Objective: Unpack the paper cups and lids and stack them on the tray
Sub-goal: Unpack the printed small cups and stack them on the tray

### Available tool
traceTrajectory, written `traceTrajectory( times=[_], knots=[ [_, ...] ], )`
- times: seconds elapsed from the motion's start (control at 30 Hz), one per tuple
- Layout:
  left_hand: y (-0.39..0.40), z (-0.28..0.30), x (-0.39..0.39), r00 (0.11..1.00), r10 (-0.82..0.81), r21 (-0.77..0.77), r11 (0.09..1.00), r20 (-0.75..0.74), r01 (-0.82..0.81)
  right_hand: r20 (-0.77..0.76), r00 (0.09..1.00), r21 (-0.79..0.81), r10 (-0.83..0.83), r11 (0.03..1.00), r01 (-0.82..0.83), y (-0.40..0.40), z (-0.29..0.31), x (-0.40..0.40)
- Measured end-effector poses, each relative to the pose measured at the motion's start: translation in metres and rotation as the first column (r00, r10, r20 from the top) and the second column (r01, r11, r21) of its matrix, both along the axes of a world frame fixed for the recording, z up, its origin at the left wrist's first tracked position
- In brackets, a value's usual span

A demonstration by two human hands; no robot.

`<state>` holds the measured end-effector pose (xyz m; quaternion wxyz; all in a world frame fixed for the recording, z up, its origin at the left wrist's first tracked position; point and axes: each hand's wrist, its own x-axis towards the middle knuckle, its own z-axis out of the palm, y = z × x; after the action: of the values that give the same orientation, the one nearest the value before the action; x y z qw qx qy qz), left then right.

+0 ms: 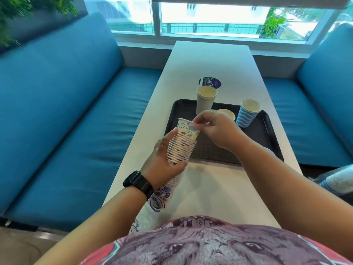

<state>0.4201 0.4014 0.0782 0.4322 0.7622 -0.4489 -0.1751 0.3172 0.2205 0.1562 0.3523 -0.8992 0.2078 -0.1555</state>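
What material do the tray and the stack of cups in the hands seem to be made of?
Tray: probably hard plastic, black, matte, with a fine grid texture and a raised rim.
Stack of cups: paper by the look, white with printed pictures, thin rolled rims; any coating cannot be told.

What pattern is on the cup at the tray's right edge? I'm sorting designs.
Blue and white wavy stripes on the cup, seen clearly in the head view.

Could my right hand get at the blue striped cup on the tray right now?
Probably not at once: the right hand is pinching the top cup of the stack. The blue striped cup itself stands unobstructed just beyond it.
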Motion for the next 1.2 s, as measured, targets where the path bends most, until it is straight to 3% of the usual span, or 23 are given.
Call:
traceTrajectory(
  times=[0.13, 0.27, 0.53, 0.73, 1.1, 1.2],
  knots=[
    [-0.008, -0.001, 0.000, 1.000, -0.019, 0.012, 1.000, -0.020, 0.019, 0.111, 0.984, -0.019, -0.135, 0.990, 0.138, -0.032, 0.009, -0.007],
    [-0.015, -0.004, 0.000, 1.000, -0.026, 0.013, 1.000, -0.012, 0.026, 0.169, 0.966, -0.242, -0.194, 0.942, 0.231, -0.068, 0.019, -0.017],
    [-0.026, -0.009, 0.001, 0.999, -0.032, 0.022, 0.999, -0.015, 0.033, 0.095, 0.971, -0.551, -0.220, 0.801, 0.235, -0.118, -0.001, -0.022],
    [-0.029, -0.013, 0.004, 1.000, -0.019, 0.032, 0.999, -0.022, 0.020, 0.019, 0.978, -0.590, -0.208, 0.788, 0.179, -0.124, -0.034, -0.024],
    [-0.032, -0.015, 0.009, 0.999, -0.022, 0.026, 0.999, -0.025, 0.022, -0.082, 0.966, -0.512, -0.245, 0.842, 0.170, -0.118, -0.067, -0.033],
    [-0.031, -0.015, 0.009, 0.999, -0.021, 0.017, 1.000, -0.026, 0.021, -0.049, 0.972, -0.471, -0.231, 0.863, 0.182, -0.117, -0.068, -0.032]
  ],
)
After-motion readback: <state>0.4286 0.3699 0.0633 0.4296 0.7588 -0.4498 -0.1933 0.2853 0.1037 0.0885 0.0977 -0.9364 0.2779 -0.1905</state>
